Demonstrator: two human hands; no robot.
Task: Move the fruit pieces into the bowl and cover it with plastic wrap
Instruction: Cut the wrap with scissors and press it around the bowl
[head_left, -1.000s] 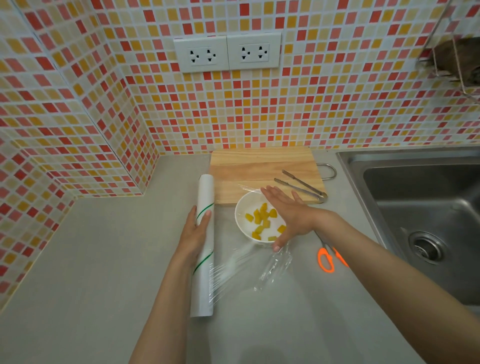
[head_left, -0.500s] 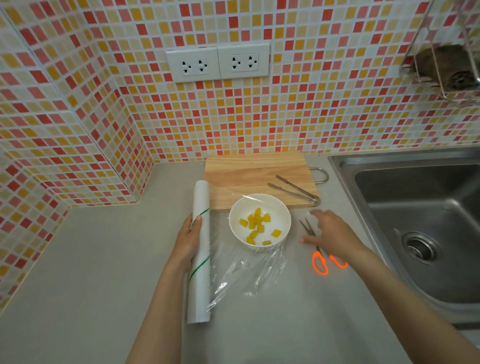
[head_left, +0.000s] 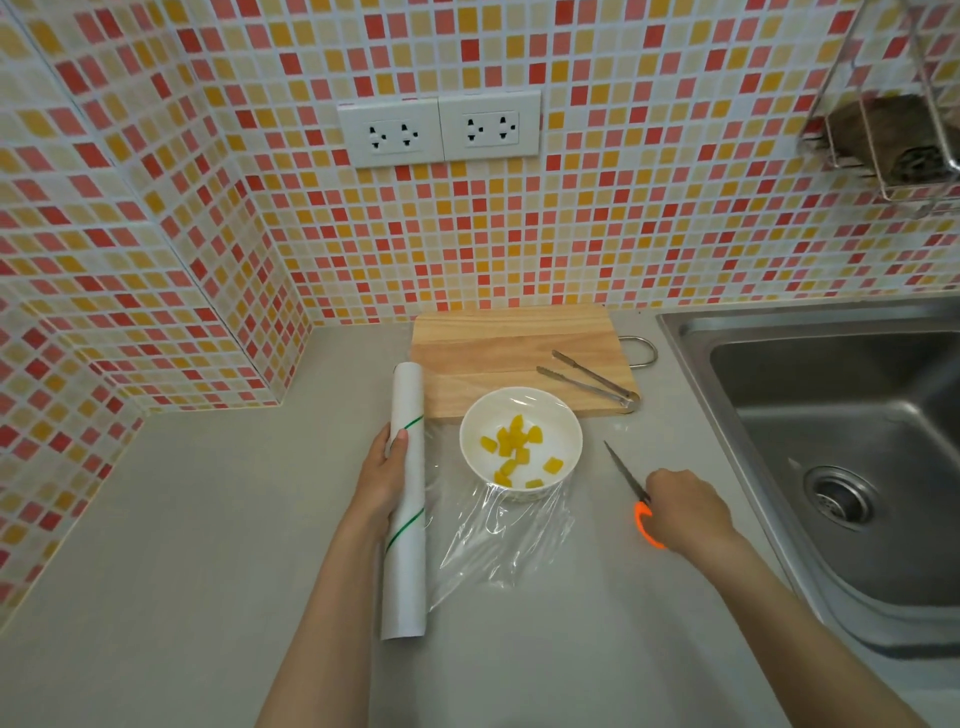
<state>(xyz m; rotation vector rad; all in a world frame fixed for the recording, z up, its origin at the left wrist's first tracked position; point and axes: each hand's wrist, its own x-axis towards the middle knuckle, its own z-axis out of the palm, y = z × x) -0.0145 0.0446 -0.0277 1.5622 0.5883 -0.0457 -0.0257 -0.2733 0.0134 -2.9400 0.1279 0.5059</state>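
Observation:
A white bowl stands on the grey counter and holds several yellow fruit pieces. Clear plastic wrap lies over the bowl and trails, wrinkled, toward me, still joined to the white roll left of the bowl. My left hand grips that roll near its far half. My right hand is closed around the orange handles of the scissors, which lie right of the bowl with the blades pointing away from me.
A wooden cutting board lies behind the bowl with metal tongs on its right part. A steel sink fills the right side. Tiled walls rise behind and to the left, with a wire rack at upper right.
My right hand left the top of the bowl, moved right to the scissors and closed on their handles. My left hand stayed on the roll.

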